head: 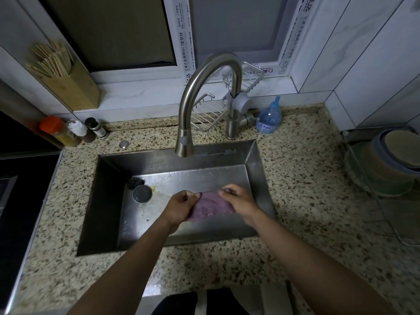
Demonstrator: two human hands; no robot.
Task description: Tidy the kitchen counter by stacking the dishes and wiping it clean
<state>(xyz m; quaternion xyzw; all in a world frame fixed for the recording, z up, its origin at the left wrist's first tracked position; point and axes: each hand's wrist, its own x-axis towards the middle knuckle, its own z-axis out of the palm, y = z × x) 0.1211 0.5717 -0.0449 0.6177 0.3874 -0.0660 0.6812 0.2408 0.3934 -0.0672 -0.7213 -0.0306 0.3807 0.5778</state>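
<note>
So from my feed, both hands are down inside the rectangular stainless steel sink [109, 201], working a crumpled purple cleaning cloth [210, 206] between them. The left hand [180, 206] is wrapped around the cloth's left end with the thumb on top, and the right hand [238, 201] is gripping the right end, fingers curled over it. The cloth is bunched up and held above the sink floor, roughly in the middle of the basin.

The curved brushed-metal gooseneck faucet [204, 87] has its spout over the back of the basin; I can't make out any water coming from it. In the sink's left part there's a round metal drain plug [142, 193] with a dark scouring pad [134, 183] touching its far edge.

The speckled granite counter [306, 189] runs all around the sink. On the far right sits a stack of bowls and plates [386, 162] in a wire dish rack [391, 219]. A small clear plastic bottle with a blue cap [269, 119] stands just beside the faucet base, and a few condiment bottles [70, 130] are at the back left under a wooden chopstick holder [68, 83].
</note>
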